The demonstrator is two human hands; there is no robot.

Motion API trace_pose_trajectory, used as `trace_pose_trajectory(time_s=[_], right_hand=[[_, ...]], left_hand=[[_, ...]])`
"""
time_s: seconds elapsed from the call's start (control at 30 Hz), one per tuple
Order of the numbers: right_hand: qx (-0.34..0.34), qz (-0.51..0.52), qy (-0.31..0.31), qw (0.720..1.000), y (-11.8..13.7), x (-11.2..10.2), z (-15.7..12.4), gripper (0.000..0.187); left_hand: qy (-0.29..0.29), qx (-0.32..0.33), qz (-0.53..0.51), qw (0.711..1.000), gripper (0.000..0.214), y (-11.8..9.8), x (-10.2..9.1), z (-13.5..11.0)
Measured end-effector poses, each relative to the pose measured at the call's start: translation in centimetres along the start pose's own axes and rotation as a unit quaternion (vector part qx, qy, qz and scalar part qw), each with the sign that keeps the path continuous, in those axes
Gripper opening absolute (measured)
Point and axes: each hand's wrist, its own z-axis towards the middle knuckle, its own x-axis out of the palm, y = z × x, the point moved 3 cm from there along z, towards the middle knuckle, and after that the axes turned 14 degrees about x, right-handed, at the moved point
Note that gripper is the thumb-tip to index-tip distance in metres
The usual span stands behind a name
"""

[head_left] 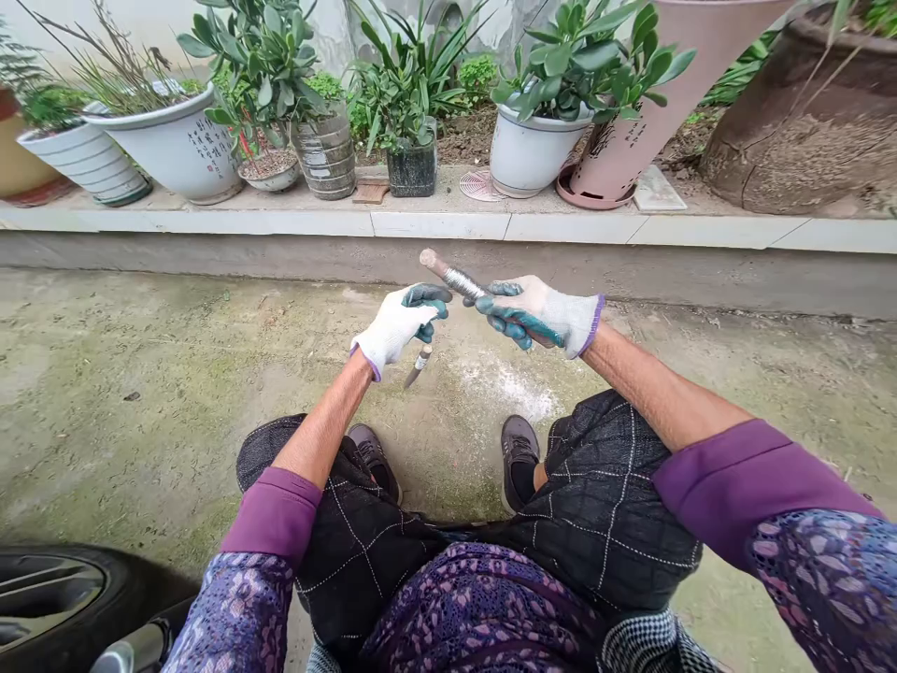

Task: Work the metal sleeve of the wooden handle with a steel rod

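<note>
My right hand [527, 313], in a white work glove with a green-coated palm, is wrapped round a wooden stick [434, 262] whose middle is bound with silvery wire [463, 282]. The stick slants up to the left, and its other end is hidden in the glove. Just left of it, my left hand [406, 322], gloved the same way, is closed with its fingers bent toward the thumb. What those fingers pinch is too small or hidden to make out. Below the left hand appears a small knife-like tool [419, 366] with a pale handle end and a dark blade, seemingly on the ground.
White powder [515, 388] is scattered on the mossy concrete [140, 374] between my shoes. Ahead runs a low tiled ledge [441, 225] bearing potted plants, including a white pot [536, 150] and a pink pot [631, 121]. A vehicle wheel [63, 598] stands at the lower left.
</note>
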Motion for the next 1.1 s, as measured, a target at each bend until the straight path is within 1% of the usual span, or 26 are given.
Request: trace_pose_trajectory(time_s=[0.1,0.13,0.17,0.2,0.23,0.3,0.37,0.43,0.47,0.53,0.6,0.67,0.73,0.8,0.83,0.9,0.97,1.03,1.1], right_hand=[[-0.013,0.061,0.008,0.998,0.2,0.5,0.3,0.02],[-0.018,0.079,0.003,0.997,0.3,0.8,0.5,0.021],[-0.024,0.089,-0.003,0.996,0.4,1.2,0.7,0.02],[-0.028,0.089,-0.008,0.996,0.4,1.7,1.0,0.02],[-0.033,0.08,-0.011,0.996,0.4,2.3,1.3,0.018],[-0.044,0.034,-0.019,0.998,0.2,3.8,2.0,0.014],[-0.072,-0.048,-0.048,0.995,0.1,4.9,2.7,0.011],[-0.118,-0.137,-0.074,0.981,0.3,5.3,3.2,0.009],[-0.133,-0.162,-0.079,0.975,0.5,5.0,3.5,0.009],[-0.139,-0.152,-0.092,0.974,1.0,3.7,4.0,0.013],[-0.14,-0.096,-0.122,0.978,1.4,2.0,4.4,0.025],[-0.164,-0.074,-0.14,0.974,1.8,1.0,4.9,0.038],[-0.205,-0.109,-0.118,0.966,2.1,1.5,5.3,0.048],[-0.223,-0.172,-0.07,0.957,2.2,3.1,5.7,0.047],[-0.216,-0.201,-0.046,0.954,2.2,4.1,5.8,0.041],[-0.177,-0.227,-0.004,0.958,2.2,5.8,6.0,0.021],[-0.134,-0.187,0.028,0.973,2.1,6.6,5.7,0.003],[-0.115,-0.115,0.058,0.985,2.0,6.4,5.1,0.008],[-0.114,-0.059,0.094,0.987,1.7,5.8,4.4,0.009]], left_hand=[[-0.097,0.001,0.002,0.995,0.024,-0.6,-0.7,-0.1],[-0.121,-0.004,0.001,0.993,0.021,-0.9,-0.8,-0.2],[-0.129,-0.012,-0.004,0.992,0.019,-1.0,-0.7,-0.2],[-0.122,-0.023,-0.018,0.992,0.018,-1.0,-0.4,-0.2],[-0.103,-0.034,-0.041,0.993,0.019,-0.9,0.0,-0.1],[-0.069,-0.057,-0.095,0.991,0.017,-0.4,1.1,0.1],[-0.072,-0.087,-0.128,0.985,0.014,0.3,1.9,0.4],[-0.093,-0.112,-0.136,0.98,0.014,0.6,2.1,0.6],[-0.096,-0.118,-0.137,0.979,0.016,0.5,1.9,0.7],[-0.084,-0.121,-0.133,0.98,0.022,-0.2,1.3,0.7],[-0.056,-0.129,-0.114,0.984,0.027,-1.2,0.4,0.6],[-0.014,-0.144,-0.09,0.985,0.03,-2.1,-0.4,0.3],[0.039,-0.15,-0.074,0.985,0.033,-2.9,-0.6,-0.3],[0.078,-0.144,-0.059,0.985,0.035,-3.7,-0.5,-0.9],[0.089,-0.14,-0.047,0.985,0.035,-4.1,-0.4,-1.2],[0.096,-0.141,-0.021,0.985,0.033,-4.6,-0.4,-1.9],[0.088,-0.154,-0.004,0.984,0.033,-4.6,-0.7,-2.4],[0.071,-0.168,0.005,0.983,0.033,-4.2,-1.7,-2.8],[0.041,-0.171,0.013,0.984,0.033,-3.5,-3.1,-2.9]])
